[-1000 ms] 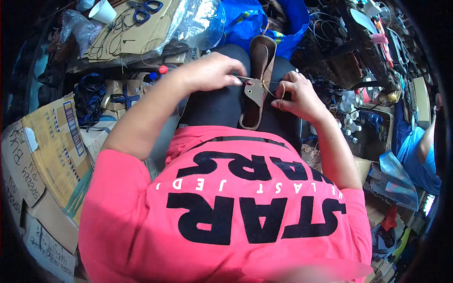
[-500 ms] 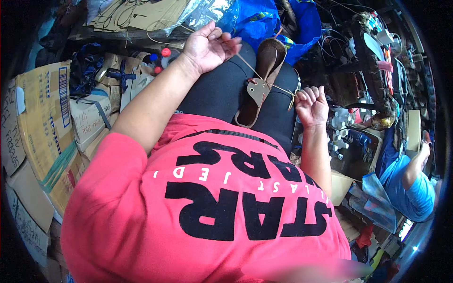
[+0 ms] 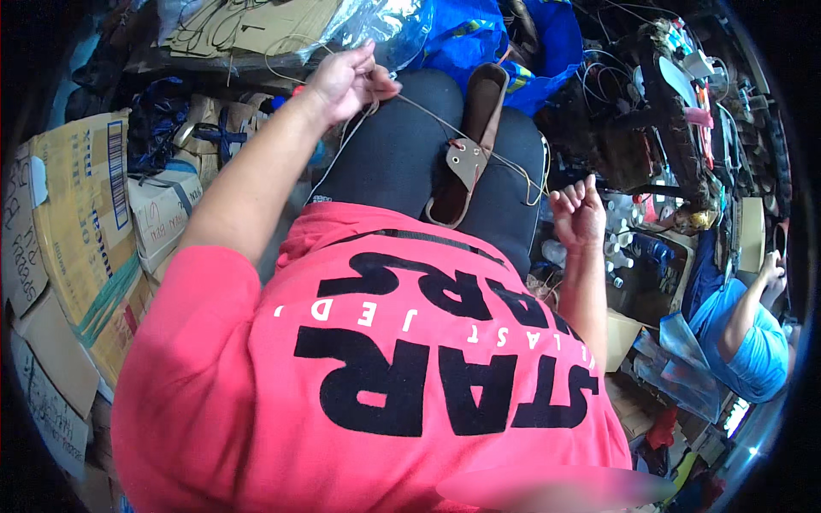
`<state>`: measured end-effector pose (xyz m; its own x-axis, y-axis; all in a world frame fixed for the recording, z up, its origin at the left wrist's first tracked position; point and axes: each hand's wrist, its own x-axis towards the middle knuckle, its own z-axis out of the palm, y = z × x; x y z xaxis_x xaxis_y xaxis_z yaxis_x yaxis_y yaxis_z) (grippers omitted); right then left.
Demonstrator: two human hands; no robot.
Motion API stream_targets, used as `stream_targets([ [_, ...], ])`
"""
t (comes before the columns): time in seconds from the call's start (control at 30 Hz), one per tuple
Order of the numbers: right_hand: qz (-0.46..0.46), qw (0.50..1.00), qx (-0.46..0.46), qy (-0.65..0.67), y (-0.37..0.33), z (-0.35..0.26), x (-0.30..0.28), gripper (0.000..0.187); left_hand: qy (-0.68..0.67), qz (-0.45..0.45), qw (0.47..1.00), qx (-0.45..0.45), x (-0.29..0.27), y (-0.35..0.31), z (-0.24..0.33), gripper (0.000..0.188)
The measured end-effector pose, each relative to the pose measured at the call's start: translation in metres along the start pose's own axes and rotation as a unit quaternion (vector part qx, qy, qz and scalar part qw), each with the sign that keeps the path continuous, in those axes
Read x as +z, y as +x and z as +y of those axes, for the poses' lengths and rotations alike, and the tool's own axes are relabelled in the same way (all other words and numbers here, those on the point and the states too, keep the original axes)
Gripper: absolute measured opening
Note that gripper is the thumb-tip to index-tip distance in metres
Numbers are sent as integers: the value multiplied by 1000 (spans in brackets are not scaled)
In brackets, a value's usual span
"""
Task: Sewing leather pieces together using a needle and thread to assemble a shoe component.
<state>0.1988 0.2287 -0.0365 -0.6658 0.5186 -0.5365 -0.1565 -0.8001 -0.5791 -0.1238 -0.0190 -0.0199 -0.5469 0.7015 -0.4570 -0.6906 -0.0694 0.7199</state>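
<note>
Shoe between our left fingers and right fingers.
Left: pinching thread, now farther out, likely drawing more; right: curled, hold unclear.

A brown, eyeleted shoe lies lengthwise between the thighs, pale cord running out both sides.

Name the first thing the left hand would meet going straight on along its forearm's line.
Probably the clear plastic, which shows just beyond the left hand. Depth is unclear in this one view, so the hand might pass above it.
</note>
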Motion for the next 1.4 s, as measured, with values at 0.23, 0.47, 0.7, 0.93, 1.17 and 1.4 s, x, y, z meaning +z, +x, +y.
stream_targets([
  [0.23, 69, 579, -336, -740, -6, -65, -116, 49, 649, 54, 642, 405, 10, -65, 11, 25],
  [0.47, -140, 502, -286, -804, 6, -14, 146, 56, 776, -159, 565, 228, 114, -91, -59, 90],
  [0.7, 4, 445, -186, -876, 28, -18, 107, 56, 750, -157, 615, 184, 103, -77, -87, 73],
  [0.93, -131, 751, -32, -646, -17, -9, 82, 33, 702, -220, 643, 214, 98, -88, -90, 67],
  [1.17, -108, 740, -50, -662, 17, -8, 87, 21, 768, -203, 574, 201, 109, -78, -71, 68],
  [1.4, -50, 556, -400, -727, -10, 15, 105, 37, 641, -213, 638, 370, 109, -20, -48, 35],
])
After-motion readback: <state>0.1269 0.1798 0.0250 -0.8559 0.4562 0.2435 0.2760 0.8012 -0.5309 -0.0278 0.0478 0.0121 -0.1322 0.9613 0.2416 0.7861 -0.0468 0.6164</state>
